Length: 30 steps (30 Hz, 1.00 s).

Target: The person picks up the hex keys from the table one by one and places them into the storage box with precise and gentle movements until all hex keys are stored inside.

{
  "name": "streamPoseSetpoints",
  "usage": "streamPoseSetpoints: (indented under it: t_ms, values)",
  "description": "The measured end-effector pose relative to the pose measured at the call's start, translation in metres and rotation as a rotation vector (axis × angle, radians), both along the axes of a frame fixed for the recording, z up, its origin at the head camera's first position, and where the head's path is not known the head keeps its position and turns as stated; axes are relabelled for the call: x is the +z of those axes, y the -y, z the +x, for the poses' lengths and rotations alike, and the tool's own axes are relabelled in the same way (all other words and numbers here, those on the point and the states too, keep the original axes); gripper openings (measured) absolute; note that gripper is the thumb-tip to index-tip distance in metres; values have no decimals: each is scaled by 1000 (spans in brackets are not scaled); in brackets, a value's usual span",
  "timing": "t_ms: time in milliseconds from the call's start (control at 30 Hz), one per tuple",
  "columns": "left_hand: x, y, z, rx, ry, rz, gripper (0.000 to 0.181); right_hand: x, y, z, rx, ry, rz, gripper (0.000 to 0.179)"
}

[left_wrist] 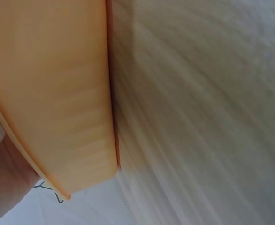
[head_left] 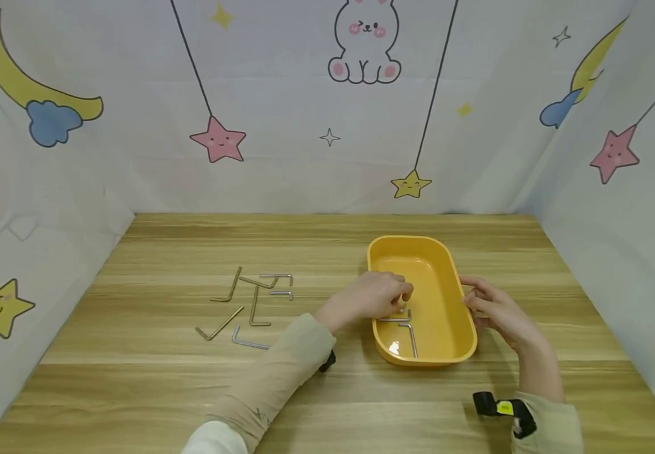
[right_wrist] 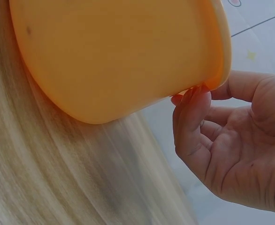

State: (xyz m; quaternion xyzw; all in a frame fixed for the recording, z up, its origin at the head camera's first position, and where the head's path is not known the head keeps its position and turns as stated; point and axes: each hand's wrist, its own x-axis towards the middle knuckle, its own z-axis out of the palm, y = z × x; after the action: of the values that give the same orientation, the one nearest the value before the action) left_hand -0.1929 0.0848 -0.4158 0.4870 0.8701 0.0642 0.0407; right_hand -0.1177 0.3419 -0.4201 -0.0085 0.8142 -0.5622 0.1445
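My left hand (head_left: 381, 294) reaches over the left rim of a yellow plastic tray (head_left: 443, 350), fingers curled down inside it. A small silver tip shows just under these fingers, the end of a hex key (head_left: 402, 309) whose rest is hidden by the hand. Below it in the tray lie a silver L-shaped hex key (head_left: 394, 320) and another silver hex key (head_left: 412, 340). My right hand (head_left: 495, 309) grips the tray's right rim, with fingertips (right_wrist: 201, 96) pinching its edge. In the left wrist view, the tray's outer wall (left_wrist: 53, 103) fills the left side.
Left of the tray, several brass hex keys (head_left: 225, 323) and a few silver ones (head_left: 250, 344) lie scattered on the wood-grain table (head_left: 151, 391). A white cloth with cartoon prints (head_left: 282, 183) hangs behind the table and along both sides.
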Motion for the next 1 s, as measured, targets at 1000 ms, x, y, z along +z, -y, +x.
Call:
streamPoseSetpoints:
  t_ms: [1000]
  values:
    - [12,14,22,30,-166,85,14,4,2,2,2,3,-8,57]
